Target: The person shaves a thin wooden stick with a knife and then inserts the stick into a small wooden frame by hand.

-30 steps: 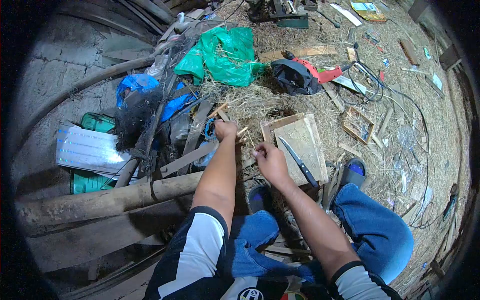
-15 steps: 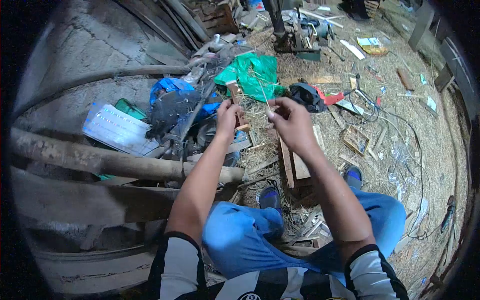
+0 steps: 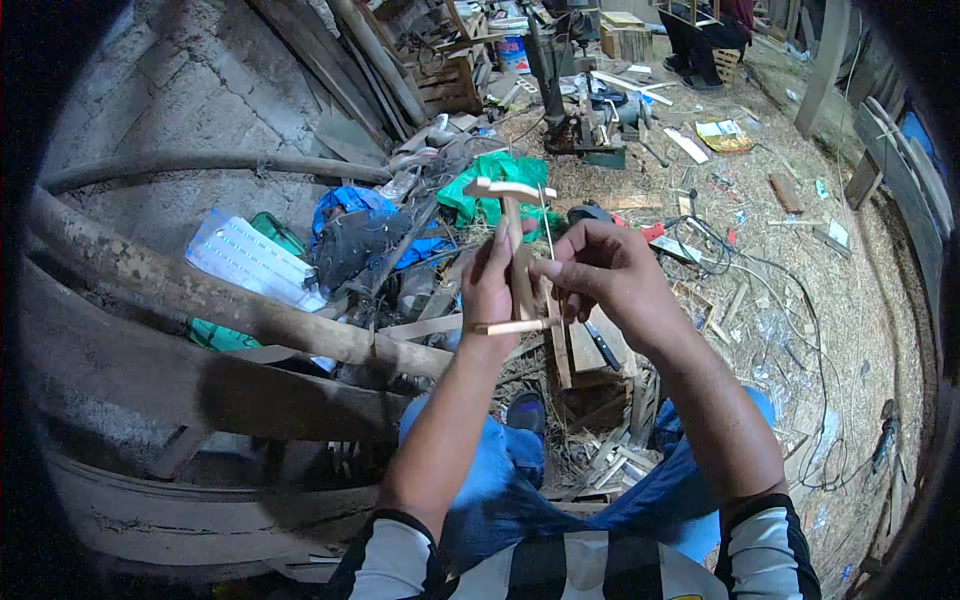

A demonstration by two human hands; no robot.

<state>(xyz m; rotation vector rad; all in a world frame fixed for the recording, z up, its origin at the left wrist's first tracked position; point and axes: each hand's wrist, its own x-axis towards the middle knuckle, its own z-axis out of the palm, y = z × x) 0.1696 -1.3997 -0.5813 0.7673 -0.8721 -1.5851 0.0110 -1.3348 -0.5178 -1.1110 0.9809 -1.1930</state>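
Held up in front of me is a small wooden frame [image 3: 519, 262], with a curved crosspiece at its top and a short bar at its bottom. My left hand [image 3: 487, 290] is wrapped round its middle from the left. From the right, my right hand [image 3: 612, 280] pinches a thin stick [image 3: 548, 240] that stands upright along the frame's right side. Beneath the hands lies a wooden board [image 3: 597, 352] with a black-handled knife [image 3: 602, 346] on it.
A thick pole [image 3: 230, 300] crosses the left side. Beyond the hands lie a green bag [image 3: 490, 178], a blue bag [image 3: 352, 203] and a partly hidden red tool [image 3: 652, 232]. A person in dark trousers [image 3: 697, 45] is at the back right.
The view has tilted up. The wooden frame, low at first, is now raised before me and turned, its curved crosspiece on top. My right hand has brought the thin stick against it.
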